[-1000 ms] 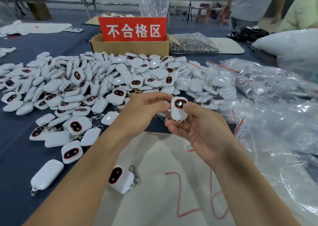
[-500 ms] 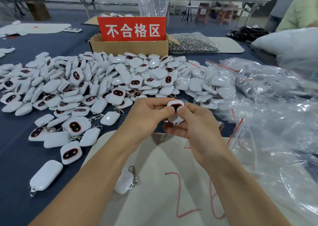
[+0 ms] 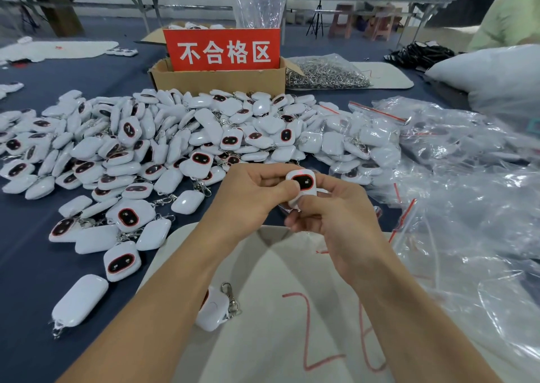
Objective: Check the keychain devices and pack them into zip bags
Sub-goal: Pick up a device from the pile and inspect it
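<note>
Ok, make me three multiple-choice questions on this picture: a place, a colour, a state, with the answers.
1. Where does the cardboard box stand? A) behind the pile of white devices B) on the pale pad C) among the zip bags
2. What colour is the sign on the box? A) blue B) red C) green
3. The keychain device under check is: A) lying loose B) pinched in both hands C) sealed in a bag
Answers: 1 A, it stands beyond the pile's far edge; 2 B, red with white characters; 3 B, the left hand and right hand both pinch it.
</note>
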Available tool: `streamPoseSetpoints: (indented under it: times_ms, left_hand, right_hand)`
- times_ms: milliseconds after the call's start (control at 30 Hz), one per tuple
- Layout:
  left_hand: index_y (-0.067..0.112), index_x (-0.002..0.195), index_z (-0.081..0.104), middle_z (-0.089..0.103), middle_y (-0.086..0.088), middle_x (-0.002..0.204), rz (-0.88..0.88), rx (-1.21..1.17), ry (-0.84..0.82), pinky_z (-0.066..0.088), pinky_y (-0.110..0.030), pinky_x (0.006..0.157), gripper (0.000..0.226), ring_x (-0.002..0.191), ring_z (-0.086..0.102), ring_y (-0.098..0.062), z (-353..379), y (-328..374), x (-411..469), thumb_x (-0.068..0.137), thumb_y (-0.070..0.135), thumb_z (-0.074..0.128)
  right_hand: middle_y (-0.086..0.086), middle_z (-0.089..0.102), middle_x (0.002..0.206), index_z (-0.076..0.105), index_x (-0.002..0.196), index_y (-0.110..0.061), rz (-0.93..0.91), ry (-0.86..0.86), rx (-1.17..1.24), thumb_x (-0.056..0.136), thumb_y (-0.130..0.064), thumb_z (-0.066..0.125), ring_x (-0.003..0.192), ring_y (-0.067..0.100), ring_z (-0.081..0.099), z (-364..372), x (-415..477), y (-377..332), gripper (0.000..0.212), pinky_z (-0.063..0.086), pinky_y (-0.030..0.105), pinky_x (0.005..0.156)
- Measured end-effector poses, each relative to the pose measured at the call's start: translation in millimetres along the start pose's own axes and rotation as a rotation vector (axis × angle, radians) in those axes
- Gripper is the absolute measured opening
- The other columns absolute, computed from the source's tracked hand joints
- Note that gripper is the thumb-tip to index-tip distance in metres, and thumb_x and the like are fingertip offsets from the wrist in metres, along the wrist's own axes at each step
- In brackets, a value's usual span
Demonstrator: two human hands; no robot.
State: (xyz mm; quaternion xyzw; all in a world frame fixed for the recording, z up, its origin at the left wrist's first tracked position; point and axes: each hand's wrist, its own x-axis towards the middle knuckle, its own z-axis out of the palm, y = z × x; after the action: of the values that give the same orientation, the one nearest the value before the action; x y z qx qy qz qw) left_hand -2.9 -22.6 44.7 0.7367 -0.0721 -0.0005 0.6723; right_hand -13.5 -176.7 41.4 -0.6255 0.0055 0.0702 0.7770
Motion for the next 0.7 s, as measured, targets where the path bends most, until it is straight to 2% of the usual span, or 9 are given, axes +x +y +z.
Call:
streamPoseSetpoints:
  times_ms: [167, 300, 400, 467, 533, 567, 700]
  left_hand:
    - [0.016, 0.113, 0.08, 0.081, -0.003, 0.095, -0.003, -0.004, -0.017, 0.055, -0.021, 0.083, 0.025, 0.083, 0.074, -0.01, -1, 0, 1, 0.093, 0.004, 0.071]
    - [0.017, 0.112, 0.081, 0.081, -0.003, 0.091, -0.002, 0.011, 0.024, 0.055, -0.027, 0.085, 0.023, 0.074, 0.07, -0.009, 0, 0, 1, 0.093, 0.007, 0.072]
    - [0.024, 0.109, 0.082, 0.081, 0.002, 0.095, 0.015, 0.028, 0.09, 0.056, -0.036, 0.097, 0.024, 0.089, 0.075, -0.011, 4, 0, 0, 0.091, 0.011, 0.075]
    - [0.032, 0.101, 0.083, 0.081, 0.005, 0.093, 0.037, 0.024, 0.145, 0.057, -0.039, 0.097, 0.022, 0.094, 0.077, -0.014, 8, -1, -1, 0.086, 0.017, 0.078]
    - [0.039, 0.093, 0.083, 0.081, 0.006, 0.088, 0.052, 0.014, 0.182, 0.06, -0.038, 0.093, 0.021, 0.091, 0.078, -0.014, 9, -1, -1, 0.079, 0.023, 0.078]
    - [0.04, 0.091, 0.083, 0.081, 0.006, 0.086, 0.059, 0.005, 0.183, 0.061, -0.034, 0.09, 0.021, 0.089, 0.078, -0.013, 9, -1, -2, 0.078, 0.024, 0.079]
    - [0.035, 0.093, 0.083, 0.081, 0.001, 0.086, 0.071, -0.035, 0.157, 0.06, -0.025, 0.083, 0.027, 0.085, 0.078, -0.016, 8, -1, -2, 0.084, 0.01, 0.081]
  right_hand:
    - [0.015, 0.071, 0.072, 0.075, 0.097, -0.007, -0.026, 0.023, -0.003, 0.087, 0.013, 0.064, 0.057, 0.026, 0.062, 1, 0, 1, 0.025, 0.053, 0.027, 0.053]
    - [0.01, 0.072, 0.073, 0.075, 0.101, -0.011, -0.027, 0.019, -0.047, 0.09, 0.008, 0.061, 0.059, 0.023, 0.064, 3, 0, 2, 0.026, 0.054, 0.03, 0.058]
    - [0.004, 0.075, 0.075, 0.069, 0.104, -0.024, -0.121, 0.094, -0.221, 0.091, -0.001, 0.06, 0.058, 0.019, 0.066, 5, -2, 3, 0.028, 0.052, 0.034, 0.057]
    - [-0.012, 0.075, 0.086, 0.057, 0.104, -0.037, -0.253, 0.172, -0.421, 0.093, -0.014, 0.066, 0.059, 0.013, 0.067, 6, -3, 4, 0.028, 0.054, 0.03, 0.058]
    - [-0.028, 0.069, 0.094, 0.051, 0.103, -0.04, -0.37, 0.193, -0.56, 0.089, -0.018, 0.072, 0.067, 0.007, 0.067, 5, -6, 4, 0.034, 0.051, 0.018, 0.059]
    - [-0.03, 0.067, 0.096, 0.051, 0.103, -0.04, -0.4, 0.193, -0.592, 0.088, -0.017, 0.074, 0.068, 0.005, 0.066, 5, -6, 4, 0.036, 0.048, 0.014, 0.058]
    - [-0.02, 0.071, 0.091, 0.059, 0.103, -0.036, -0.379, 0.18, -0.555, 0.085, -0.016, 0.075, 0.061, 0.007, 0.061, 0, -3, 1, 0.032, 0.047, 0.015, 0.055]
